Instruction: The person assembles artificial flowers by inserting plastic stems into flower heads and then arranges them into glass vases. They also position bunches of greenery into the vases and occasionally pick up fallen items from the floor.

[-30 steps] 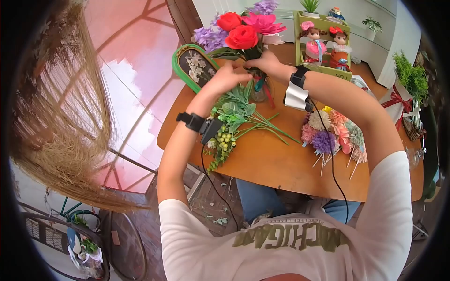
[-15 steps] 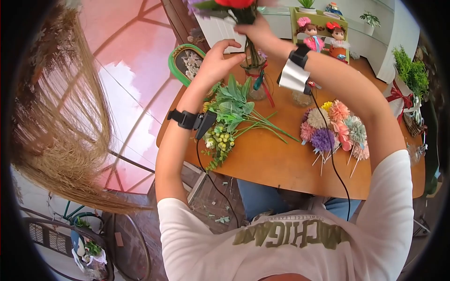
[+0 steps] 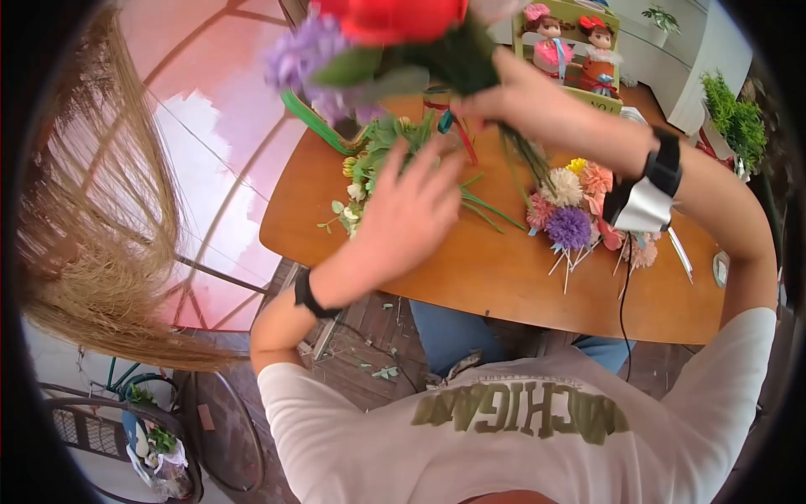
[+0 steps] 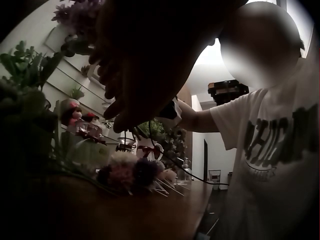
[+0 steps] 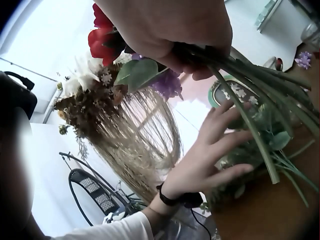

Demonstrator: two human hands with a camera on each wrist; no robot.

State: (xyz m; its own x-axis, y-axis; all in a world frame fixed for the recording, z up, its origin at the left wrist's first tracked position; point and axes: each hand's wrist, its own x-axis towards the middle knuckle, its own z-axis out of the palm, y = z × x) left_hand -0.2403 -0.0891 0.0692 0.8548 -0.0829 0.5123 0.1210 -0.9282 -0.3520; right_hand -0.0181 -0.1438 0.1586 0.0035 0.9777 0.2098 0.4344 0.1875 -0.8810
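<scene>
Wooden table below, the head view shows the right hand gripping a bouquet, the left hand spread over foliage. Left wrist: flowers beyond that hand. Right wrist: stems jut free, probably because the grip sits high.

The person wears a white short-sleeved T-shirt with big olive letters reading MICHIGAN above a smaller line, blue trousers, and a black strap on each wrist, the right with a silvery flap, both trailing thin black cables.
</scene>
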